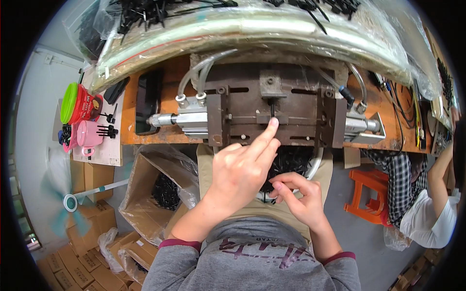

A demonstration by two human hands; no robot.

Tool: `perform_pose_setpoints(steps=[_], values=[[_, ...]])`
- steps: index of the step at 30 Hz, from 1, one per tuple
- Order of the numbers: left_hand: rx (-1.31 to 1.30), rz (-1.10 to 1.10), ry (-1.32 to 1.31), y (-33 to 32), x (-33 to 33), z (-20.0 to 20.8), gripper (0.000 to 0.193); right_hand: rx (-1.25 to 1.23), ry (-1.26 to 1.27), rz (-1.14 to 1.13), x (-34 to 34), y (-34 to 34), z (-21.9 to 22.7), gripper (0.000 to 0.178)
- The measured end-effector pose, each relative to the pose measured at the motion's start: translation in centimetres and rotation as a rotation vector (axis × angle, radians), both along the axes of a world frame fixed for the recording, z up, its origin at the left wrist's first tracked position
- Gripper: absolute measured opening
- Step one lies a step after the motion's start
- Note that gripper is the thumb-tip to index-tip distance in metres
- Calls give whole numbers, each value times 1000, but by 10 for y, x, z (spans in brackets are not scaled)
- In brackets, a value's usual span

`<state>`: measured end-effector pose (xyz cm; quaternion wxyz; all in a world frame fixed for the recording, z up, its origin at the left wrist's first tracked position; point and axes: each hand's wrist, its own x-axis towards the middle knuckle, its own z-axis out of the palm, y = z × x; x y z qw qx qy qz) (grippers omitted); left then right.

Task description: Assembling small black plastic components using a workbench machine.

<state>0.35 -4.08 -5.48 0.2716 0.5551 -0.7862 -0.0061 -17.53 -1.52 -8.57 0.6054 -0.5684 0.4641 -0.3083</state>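
My left hand [245,167] reaches over the near edge of a dark metal fixture [242,104]. Its index finger is stretched out, and the tip touches a thin black plastic part [273,107] standing in the middle slot below a metal block [271,85]. The other fingers bend loosely and hold nothing I can see. Lower and to the right, my right hand [303,196] has thumb and index finger pinched together beside a heap of black plastic parts [291,162] at my lap. Whatever lies between those fingertips blends into the heap.
Air cylinders [191,121] with clear hoses [187,80] flank the fixture. A plastic-covered ledge [252,34] bearing black parts runs behind it. An open carton [141,194] stands left, near a fan [70,202]. Right are an orange stool [361,194] and another person [432,213].
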Motion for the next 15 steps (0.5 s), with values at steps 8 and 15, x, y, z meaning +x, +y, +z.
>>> perform_pose_setpoints(steps=[8, 15], values=[[-13, 24, 55, -3, -2, -3, 24, -368, 454, 12, -26, 12, -78, 5], [-66, 7, 113, 1, 5, -13, 24, -564, 678, 539, -58, 48, -111, 13]])
